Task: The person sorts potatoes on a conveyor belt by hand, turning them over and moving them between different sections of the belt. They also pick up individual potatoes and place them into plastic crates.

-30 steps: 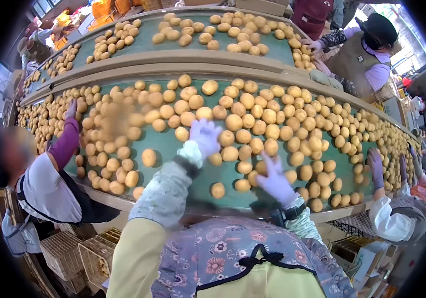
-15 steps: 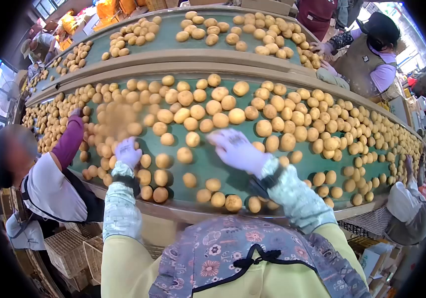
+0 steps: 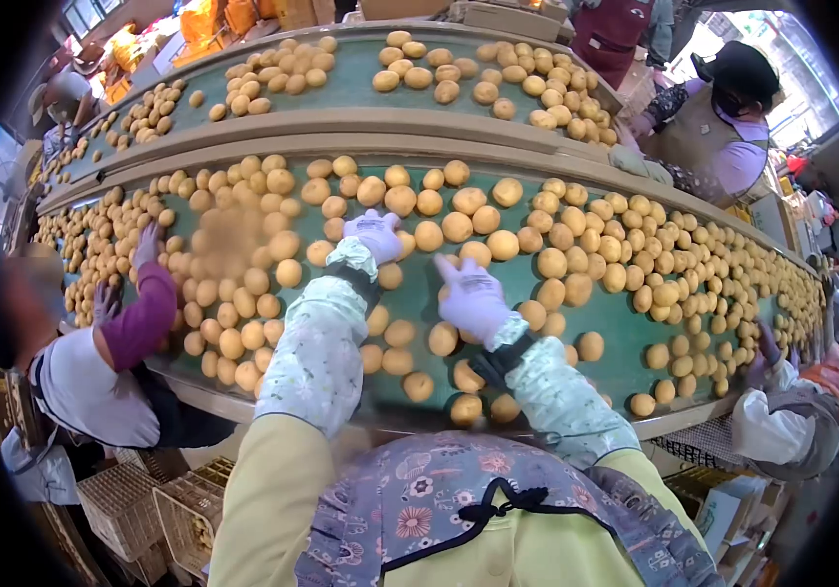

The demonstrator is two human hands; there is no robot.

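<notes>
At the far left, a co-worker's purple sleeve (image 3: 141,318) is stretched over the green belt (image 3: 625,377), which is strewn with potatoes (image 3: 287,272). Left of centre, the left hand (image 3: 373,235), gloved in white, is laid among potatoes at mid-belt. Whether anything is gripped cannot be told. Just beside it, the right hand (image 3: 473,298) is held palm down with its fingers spread, and a single potato (image 3: 443,338) lies by its wrist. At the far right, another co-worker's white sleeve (image 3: 767,435) is seen.

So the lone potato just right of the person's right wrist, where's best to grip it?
Probably from above, fingers across the rounded middle of the potato: it lies alone on the bare green belt, no neighbour touching, so both sides look free. The right hand is nearest.
</notes>
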